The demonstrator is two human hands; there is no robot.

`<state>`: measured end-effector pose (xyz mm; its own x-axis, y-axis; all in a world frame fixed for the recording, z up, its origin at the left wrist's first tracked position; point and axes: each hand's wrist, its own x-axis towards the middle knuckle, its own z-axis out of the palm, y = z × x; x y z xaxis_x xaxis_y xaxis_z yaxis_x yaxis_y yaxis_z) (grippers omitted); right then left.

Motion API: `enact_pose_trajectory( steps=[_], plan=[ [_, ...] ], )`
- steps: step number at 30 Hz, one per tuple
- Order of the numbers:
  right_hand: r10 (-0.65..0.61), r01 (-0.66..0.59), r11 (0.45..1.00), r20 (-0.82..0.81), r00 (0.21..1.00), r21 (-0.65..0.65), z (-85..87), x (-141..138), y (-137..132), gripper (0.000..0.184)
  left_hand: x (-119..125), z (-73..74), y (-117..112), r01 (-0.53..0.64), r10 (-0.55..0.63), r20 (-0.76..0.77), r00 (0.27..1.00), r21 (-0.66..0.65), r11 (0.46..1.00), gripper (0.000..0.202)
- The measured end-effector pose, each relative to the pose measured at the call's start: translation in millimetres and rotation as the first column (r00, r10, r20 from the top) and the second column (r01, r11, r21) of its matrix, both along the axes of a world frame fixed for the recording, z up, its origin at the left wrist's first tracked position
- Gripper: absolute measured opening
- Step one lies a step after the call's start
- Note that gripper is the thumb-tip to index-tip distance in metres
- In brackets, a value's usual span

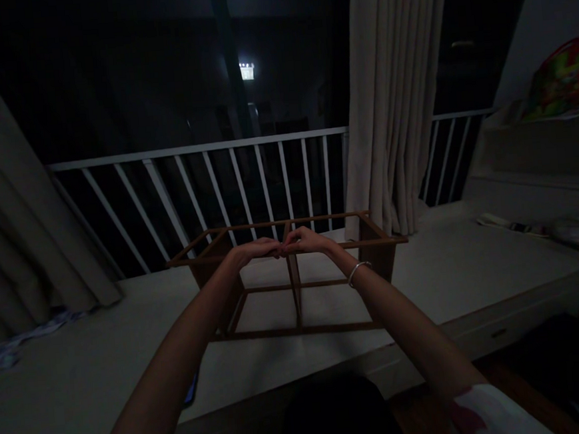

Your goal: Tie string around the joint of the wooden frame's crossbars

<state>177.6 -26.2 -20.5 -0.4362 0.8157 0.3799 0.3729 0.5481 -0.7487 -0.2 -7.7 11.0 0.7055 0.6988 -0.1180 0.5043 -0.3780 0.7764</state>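
A brown wooden frame, like an open shelf rack [298, 286], rests on a pale window ledge. It has long rails, end panels and a divider in the middle. My left hand [259, 248] is closed over the front upper rail, just left of the divider. Right beside it, my right hand [305, 240] bends down at the wrist, thumb and fingers pinched together where rail and divider meet. The fingertips of both hands nearly touch. Whatever small thing may be between my right fingers is too dark to make out.
Behind the rack stand a white railing [258, 141] and dark window glass. Beige curtains [395, 101] hang at both sides. A phone-like dark object [191, 389] lies by my left forearm. Cloth [23, 338] lies far left; a strap [513, 225] lies right.
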Motion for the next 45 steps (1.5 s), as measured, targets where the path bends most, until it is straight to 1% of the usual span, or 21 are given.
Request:
enact_pose_trajectory(
  steps=[5, 9, 15, 21, 26, 29, 36, 41, 45],
  plan=[
    [-0.023, 0.022, 1.000, 0.039, 0.999, 0.017, 0.6, -0.3, -0.7, 0.033, -2.0, 0.1, 3.5, 0.058, -0.057, -0.043, 0.997, 0.031, 0.998, 0.028],
    [-0.018, 0.017, 1.000, 0.045, 0.999, 0.024, 0.6, 0.6, -1.4, 0.034, -5.3, 0.8, 5.2, 0.094, -0.094, 0.007, 0.996, -0.004, 0.996, 0.028],
    [0.069, -0.068, 0.997, 0.025, 0.997, -0.027, 4.9, 1.0, -4.6, 0.033, -7.7, 4.7, 0.2, 0.080, -0.073, 0.069, 0.995, -0.101, 0.992, 0.027],
    [0.032, -0.031, 0.999, 0.054, 0.998, -0.018, 2.8, 1.6, -0.9, 0.033, -8.8, 4.5, 1.1, 0.078, -0.067, 0.098, 0.993, -0.122, 0.989, 0.023],
    [0.048, -0.049, 0.999, 0.087, 0.995, 0.009, 0.5, 3.4, 2.1, 0.035, -8.0, 3.1, 2.8, 0.052, -0.042, 0.067, 0.997, -0.159, 0.986, 0.022],
    [0.044, -0.046, 0.999, 0.101, 0.994, 0.021, 1.1, 3.4, 2.1, 0.035, -7.1, 1.8, 3.0, 0.038, -0.025, 0.079, 0.997, -0.165, 0.985, 0.020],
    [0.051, -0.053, 0.998, 0.108, 0.993, 0.015, 4.5, 2.5, -0.7, 0.035, -6.3, -0.3, 4.7, 0.057, -0.045, 0.107, 0.993, -0.115, 0.992, 0.018],
    [0.066, -0.067, 0.998, 0.112, 0.991, 0.009, 2.8, 3.2, 1.0, 0.034, -6.5, -2.8, 10.2, 0.082, -0.071, 0.098, 0.993, -0.114, 0.990, 0.021],
    [0.077, -0.081, 0.996, 0.124, 0.989, 0.025, 2.7, 2.2, -0.1, 0.033, -8.6, -3.9, 11.7, 0.073, -0.069, 0.082, 0.994, -0.045, 0.996, 0.026]
  ],
)
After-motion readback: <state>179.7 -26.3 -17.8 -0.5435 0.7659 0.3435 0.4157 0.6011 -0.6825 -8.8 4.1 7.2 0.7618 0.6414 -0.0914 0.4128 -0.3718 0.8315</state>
